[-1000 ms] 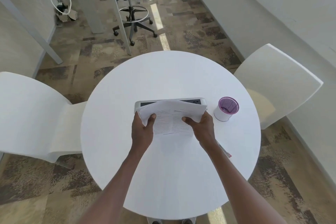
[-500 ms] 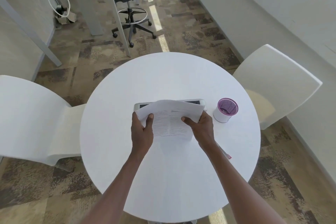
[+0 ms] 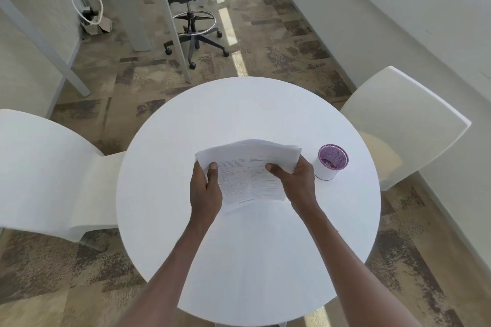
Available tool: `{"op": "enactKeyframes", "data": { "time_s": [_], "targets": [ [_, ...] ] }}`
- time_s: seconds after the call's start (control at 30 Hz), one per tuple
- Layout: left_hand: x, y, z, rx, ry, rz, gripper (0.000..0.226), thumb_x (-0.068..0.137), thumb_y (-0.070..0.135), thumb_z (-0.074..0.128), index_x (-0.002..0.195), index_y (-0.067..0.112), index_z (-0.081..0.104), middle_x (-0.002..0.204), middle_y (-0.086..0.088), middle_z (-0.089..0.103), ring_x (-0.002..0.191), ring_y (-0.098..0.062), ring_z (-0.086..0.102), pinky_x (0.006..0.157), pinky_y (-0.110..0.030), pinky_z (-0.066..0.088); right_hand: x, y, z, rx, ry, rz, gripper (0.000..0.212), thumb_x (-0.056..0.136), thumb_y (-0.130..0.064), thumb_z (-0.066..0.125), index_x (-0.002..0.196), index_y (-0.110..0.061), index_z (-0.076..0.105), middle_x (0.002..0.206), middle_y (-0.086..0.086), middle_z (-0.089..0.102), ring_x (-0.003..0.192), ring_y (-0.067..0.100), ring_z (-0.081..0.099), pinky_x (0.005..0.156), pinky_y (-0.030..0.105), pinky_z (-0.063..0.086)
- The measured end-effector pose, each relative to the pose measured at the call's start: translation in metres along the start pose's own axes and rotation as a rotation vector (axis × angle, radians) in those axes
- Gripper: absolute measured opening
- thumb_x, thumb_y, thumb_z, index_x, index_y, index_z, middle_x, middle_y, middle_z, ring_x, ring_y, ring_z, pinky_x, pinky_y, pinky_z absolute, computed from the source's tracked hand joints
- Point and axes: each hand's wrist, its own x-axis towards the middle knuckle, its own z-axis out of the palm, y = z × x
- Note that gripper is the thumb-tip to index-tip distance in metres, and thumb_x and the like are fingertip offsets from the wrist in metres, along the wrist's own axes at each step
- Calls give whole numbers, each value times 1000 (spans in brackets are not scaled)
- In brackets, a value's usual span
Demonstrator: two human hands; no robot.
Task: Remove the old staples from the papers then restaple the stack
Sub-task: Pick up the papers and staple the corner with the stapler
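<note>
A stack of printed papers (image 3: 249,175) is held above the middle of the round white table (image 3: 239,260). My left hand (image 3: 206,191) grips its left edge, thumb on top of the sheets. My right hand (image 3: 297,180) grips the right edge the same way. The far end of the stack bows upward. No staple or stapler shows; whatever lies under the papers is hidden.
A white cup with a purple mesh rim (image 3: 330,162) stands on the table just right of my right hand. White chairs flank the table on the left (image 3: 47,175) and right (image 3: 403,125). A black office stool (image 3: 191,8) stands on the carpet beyond.
The papers have been raised and spread toward the far side, and now cover the grey flat device that showed behind them. Both hands keep their grip.
</note>
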Motion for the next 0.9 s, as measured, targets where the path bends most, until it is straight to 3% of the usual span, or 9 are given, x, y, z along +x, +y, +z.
{"op": "enactKeyframes", "data": {
  "time_s": [0.07, 0.13, 0.37, 0.47, 0.57, 0.7, 0.9],
  "targets": [
    [1, 0, -3, 0, 11, 3, 13, 105, 25, 46, 96, 18, 52, 84, 11, 57, 79, -9, 54, 72, -23, 43, 1, -3, -1, 1, -17, -17, 31, 73, -11, 87, 100, -16, 73, 97, 0, 78, 91, 17, 73, 80, 32, 58],
    [1, 0, -6, 24, 18, 6, 21, 104, 26, 48, 85, 20, 43, 74, 11, 47, 68, -8, 45, 65, -24, 37, 0, -5, -1, -7, -30, -36, 32, 73, -11, 87, 102, -14, 72, 98, 1, 78, 94, 19, 73, 82, 32, 58],
    [-1, -2, -6, 14, 10, 14, 16, 106, 22, 44, 98, 10, 52, 87, 1, 60, 80, -17, 55, 73, -29, 44, -3, -2, -1, -9, -36, 10, 31, 74, -8, 86, 102, -6, 73, 102, 13, 77, 99, 33, 70, 89, 47, 56],
    [-3, -4, -6, 18, 14, 23, 24, 106, 23, 44, 91, 5, 45, 78, -2, 52, 70, -16, 47, 67, -28, 40, -5, -3, -3, 0, -39, 17, 29, 74, -8, 86, 101, -7, 75, 99, 10, 78, 96, 29, 73, 87, 43, 57],
    [-6, -6, -7, 50, 18, 67, 27, 106, 22, 42, 87, 3, 42, 72, -2, 48, 62, -6, 40, 59, -19, 36, -6, -4, -7, 23, -57, 19, 26, 75, -10, 86, 99, -11, 76, 98, 4, 79, 93, 22, 74, 83, 33, 59],
    [-12, -5, -4, 62, 48, 90, 25, 107, 17, 39, 83, 13, 39, 66, 8, 43, 57, -1, 43, 54, -13, 36, -9, -2, -7, 60, -42, 27, 24, 78, -7, 83, 101, -11, 76, 99, 5, 79, 93, 21, 74, 85, 35, 58],
    [-7, 4, 0, 61, 223, 113, 28, 106, 15, 41, 79, 10, 34, 62, 8, 35, 52, -6, 34, 49, -16, 30, -8, -8, -6, -20, -110, -12, 32, 76, -14, 86, 105, -18, 74, 100, 1, 78, 94, 22, 73, 81, 35, 59]
  ]
}}
